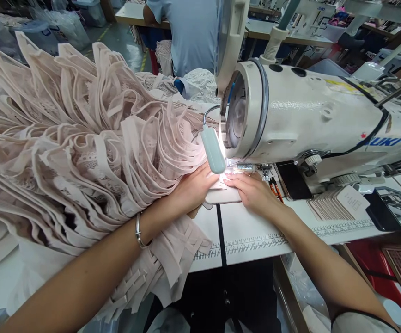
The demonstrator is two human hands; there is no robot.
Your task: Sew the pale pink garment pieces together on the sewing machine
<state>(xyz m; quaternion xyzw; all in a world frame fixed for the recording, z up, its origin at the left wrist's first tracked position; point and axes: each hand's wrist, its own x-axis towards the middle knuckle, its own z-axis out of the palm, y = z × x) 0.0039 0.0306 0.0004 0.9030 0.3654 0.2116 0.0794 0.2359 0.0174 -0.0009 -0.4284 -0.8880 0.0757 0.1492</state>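
Person's L grip (196,186) & R grip (253,190) both rest w/ fingers at a small pale pink fabric piece (218,185) btwn them; can't tell if either is pinching it or only pressing, b/c of the glare. A rounded pale green lamp (213,150) hangs just above the L grip's fingers, w/ a big white metal sewing machine (290,111) above & R of the R grip. Heaped pale pink lace-and-fabric garments (93,162) sit L of the L grip, white counter (242,219) below both.
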